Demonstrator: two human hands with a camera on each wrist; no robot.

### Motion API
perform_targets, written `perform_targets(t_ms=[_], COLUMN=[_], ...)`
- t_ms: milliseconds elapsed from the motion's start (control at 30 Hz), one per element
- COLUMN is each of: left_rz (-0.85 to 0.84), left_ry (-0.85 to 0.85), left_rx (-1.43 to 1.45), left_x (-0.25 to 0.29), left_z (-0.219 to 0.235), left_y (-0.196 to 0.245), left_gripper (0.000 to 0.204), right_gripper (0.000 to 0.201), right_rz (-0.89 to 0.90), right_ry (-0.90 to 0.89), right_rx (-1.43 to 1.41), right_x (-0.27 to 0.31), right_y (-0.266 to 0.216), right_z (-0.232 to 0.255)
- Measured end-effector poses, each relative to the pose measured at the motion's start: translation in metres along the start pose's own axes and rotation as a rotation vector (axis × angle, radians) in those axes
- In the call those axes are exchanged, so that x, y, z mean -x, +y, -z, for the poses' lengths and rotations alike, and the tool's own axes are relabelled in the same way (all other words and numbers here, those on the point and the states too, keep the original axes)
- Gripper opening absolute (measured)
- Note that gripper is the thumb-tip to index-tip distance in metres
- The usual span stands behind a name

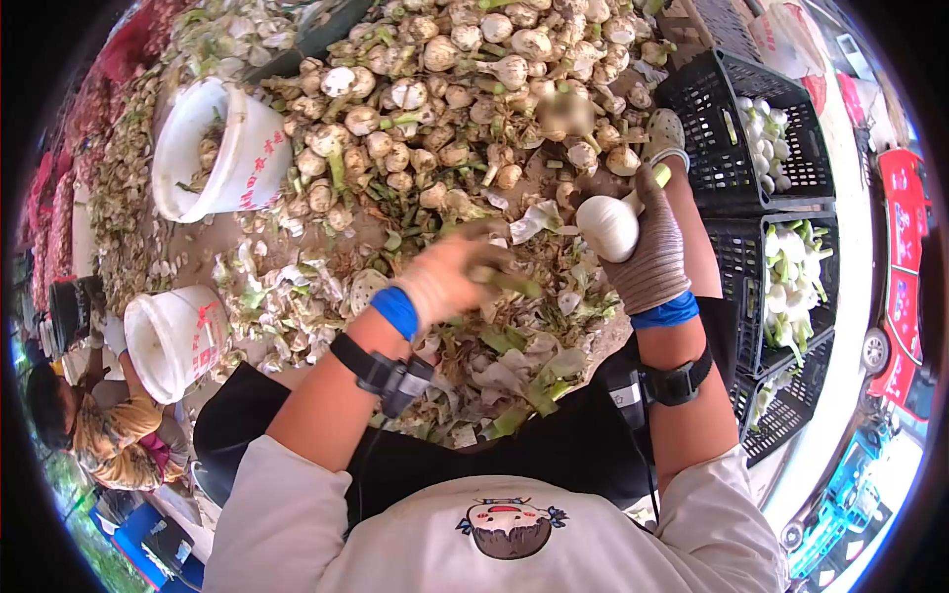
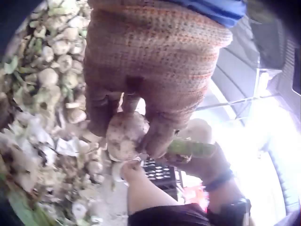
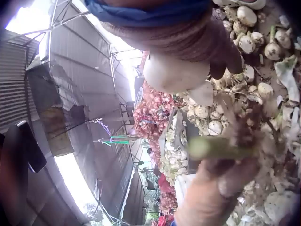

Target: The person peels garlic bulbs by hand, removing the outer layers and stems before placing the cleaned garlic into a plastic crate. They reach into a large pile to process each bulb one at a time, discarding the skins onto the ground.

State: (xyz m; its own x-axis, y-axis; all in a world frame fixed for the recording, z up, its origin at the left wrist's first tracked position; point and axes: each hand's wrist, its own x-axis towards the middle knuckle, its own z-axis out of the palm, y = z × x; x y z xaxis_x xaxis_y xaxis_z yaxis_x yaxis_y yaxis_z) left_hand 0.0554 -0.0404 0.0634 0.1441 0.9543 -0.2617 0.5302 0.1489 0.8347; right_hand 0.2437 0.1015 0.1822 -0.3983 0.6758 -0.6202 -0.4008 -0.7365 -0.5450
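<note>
My gloved left hand (image 1: 445, 279), blurred in the head view, grips a garlic bulb by its cut green stem (image 1: 509, 282). In the left wrist view that garlic bulb (image 2: 126, 136) shows soiled skin between the fingers, its stem (image 2: 197, 148) pointing right. My gloved right hand (image 1: 654, 252) holds a clean white garlic bulb (image 1: 608, 227), its short stalk up along the thumb side. The right wrist view shows the white bulb (image 3: 171, 75) under the right hand (image 3: 183, 40), with the left hand (image 3: 214, 188) and blurred stem below.
Unpeeled garlic (image 1: 435, 109) is heaped ahead. Peeled skins (image 1: 524, 371) litter the ground between the legs. White buckets (image 1: 252, 148) stand on the left. Black crates (image 1: 741, 262) with white bulbs line the right. Another person (image 1: 114, 425) sits at far left.
</note>
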Motion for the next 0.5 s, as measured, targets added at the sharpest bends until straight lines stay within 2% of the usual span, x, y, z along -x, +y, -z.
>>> perform_targets(t_ms=[33, 67, 100, 133, 167, 233, 267, 300, 367, 400, 433, 500], left_rz=[0.079, 0.072, -0.033, -0.137, -0.145, -0.116, 0.035, 0.030, 0.429, -0.342, -0.345, 0.294], left_ry=[-0.078, -0.071, -0.071, -0.072, -0.069, 0.040, 0.029, 0.024, 0.153, 0.366, 0.360, 0.194], left_rx=[0.333, 0.323, 0.121, -0.081, -0.091, 0.111, 0.456, 0.447, 1.052, 0.913, 0.907, 1.607], left_x=[0.003, 0.006, 0.010, 0.015, 0.020, 0.026, 0.031, 0.035, 0.044, 0.037, 0.040, 0.044], left_z=[0.013, 0.019, 0.023, 0.023, 0.020, 0.007, 0.000, 0.002, 0.009, -0.028, -0.026, -0.017], left_y=[0.051, 0.082, 0.107, 0.122, 0.126, 0.129, 0.132, 0.140, 0.160, 0.111, 0.117, 0.137], left_gripper=[0.039, 0.039, 0.043, 0.047, 0.047, 0.041, 0.037, 0.037, 0.031, 0.034, 0.034, 0.033], right_gripper=[0.025, 0.025, 0.026, 0.027, 0.032, 0.037, 0.038, 0.040, 0.043, 0.045, 0.048, 0.062], right_rz=[0.011, 0.032, 0.055, -0.116, -0.028, 0.037, 0.108, 0.355, 0.449, 0.522, 0.581, 0.615], right_ry=[0.068, 0.068, 0.070, -0.053, 0.179, 0.107, -0.155, -0.202, -0.239, -0.184, -0.114, -0.255], right_rx=[-0.050, 0.013, 0.074, 0.035, 0.150, 0.025, -0.149, -0.153, -0.408, -0.014, 0.381, 1.337], right_x=[0.001, 0.009, 0.018, 0.019, 0.034, 0.026, 0.009, 0.036, 0.034, 0.050, 0.073, 0.092], right_y=[0.008, 0.014, 0.018, 0.019, 0.021, 0.007, -0.023, -0.050, -0.076, -0.063, -0.038, 0.024], right_z=[-0.003, -0.004, -0.003, 0.005, -0.008, 0.006, 0.034, 0.011, 0.038, 0.026, 0.013, 0.027])
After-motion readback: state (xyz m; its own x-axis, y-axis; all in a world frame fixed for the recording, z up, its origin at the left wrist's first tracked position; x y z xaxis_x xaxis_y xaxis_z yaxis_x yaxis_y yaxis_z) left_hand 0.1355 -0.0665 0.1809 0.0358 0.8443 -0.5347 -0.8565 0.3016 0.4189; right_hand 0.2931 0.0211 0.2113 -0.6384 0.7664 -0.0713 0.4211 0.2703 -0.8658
